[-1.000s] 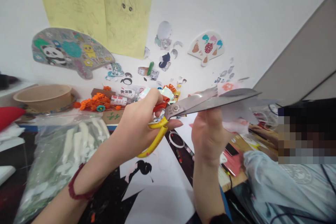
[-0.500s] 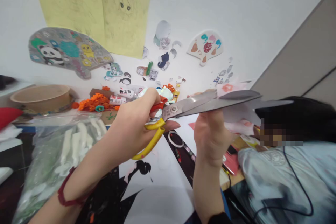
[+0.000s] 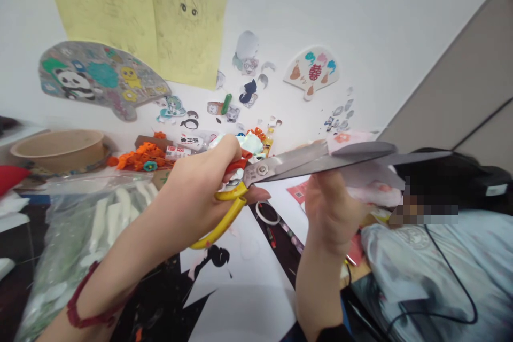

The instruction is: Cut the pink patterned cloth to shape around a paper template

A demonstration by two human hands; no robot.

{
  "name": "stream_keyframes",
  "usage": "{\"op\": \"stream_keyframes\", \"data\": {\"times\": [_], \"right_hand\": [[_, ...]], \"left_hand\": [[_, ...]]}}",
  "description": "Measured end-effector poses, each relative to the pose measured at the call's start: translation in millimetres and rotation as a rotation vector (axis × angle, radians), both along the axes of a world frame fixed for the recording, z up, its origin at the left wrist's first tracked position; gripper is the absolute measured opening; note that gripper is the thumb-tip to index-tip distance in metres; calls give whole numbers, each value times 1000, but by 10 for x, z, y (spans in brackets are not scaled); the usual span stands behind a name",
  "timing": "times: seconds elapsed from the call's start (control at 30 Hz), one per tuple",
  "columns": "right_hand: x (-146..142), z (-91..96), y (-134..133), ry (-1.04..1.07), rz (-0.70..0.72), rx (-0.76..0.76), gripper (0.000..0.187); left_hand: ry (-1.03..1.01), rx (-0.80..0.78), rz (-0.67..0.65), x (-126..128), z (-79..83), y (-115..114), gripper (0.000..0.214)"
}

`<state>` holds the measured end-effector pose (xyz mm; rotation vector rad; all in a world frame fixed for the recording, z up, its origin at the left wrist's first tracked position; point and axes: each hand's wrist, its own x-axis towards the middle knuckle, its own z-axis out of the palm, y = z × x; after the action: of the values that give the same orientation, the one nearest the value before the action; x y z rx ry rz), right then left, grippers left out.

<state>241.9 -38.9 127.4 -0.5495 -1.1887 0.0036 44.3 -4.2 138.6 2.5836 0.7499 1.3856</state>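
Observation:
My left hand (image 3: 192, 192) is closed round the yellow and red handles of large steel scissors (image 3: 320, 157). The blades point right and are nearly closed across a piece of white paper (image 3: 364, 176) with pink print. My right hand (image 3: 331, 208) is held up under the blades, gripping that paper from below; its fingertips are hidden behind the paper and blades. A dark red cord circles my left wrist.
A clear plastic bag (image 3: 80, 224) of white pieces lies at left, a brown paper bowl (image 3: 56, 149) behind it, orange paper flowers (image 3: 140, 157) and small bottles beyond. A black-and-white printed sheet (image 3: 240, 278) lies below. Another person in a pale shirt (image 3: 441, 262) sits at right. Cut-outs cover the wall.
Both hands with scissors and paper have drifted slightly right and lower in view. The blades have closed a little. The person at right has leaned further into view.

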Motion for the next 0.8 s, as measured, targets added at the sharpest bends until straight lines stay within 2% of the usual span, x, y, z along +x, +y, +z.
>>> {"op": "stream_keyframes", "data": {"times": [0.2, 0.37, 0.57, 0.7, 0.8], "right_hand": [[-2, 54, -49, -51, 1, 6, 13], [2, 12, -28, -27, -5, -11, 16], [24, -50, 60, 40, -32, 8, 36], [15, -45, 7, 11, 1, -33, 31], [24, -49, -12, 30, -37, -51, 29]], "left_hand": [[5, -115, -3, -2, -3, 32, 46], [-1, -170, 52, 11, -32, 68, 52], [-40, -163, 36, 3, -93, 96, 49], [-23, -142, 17, 7, -95, 101, 45], [-6, -138, 19, 24, -63, 85, 41]]}}
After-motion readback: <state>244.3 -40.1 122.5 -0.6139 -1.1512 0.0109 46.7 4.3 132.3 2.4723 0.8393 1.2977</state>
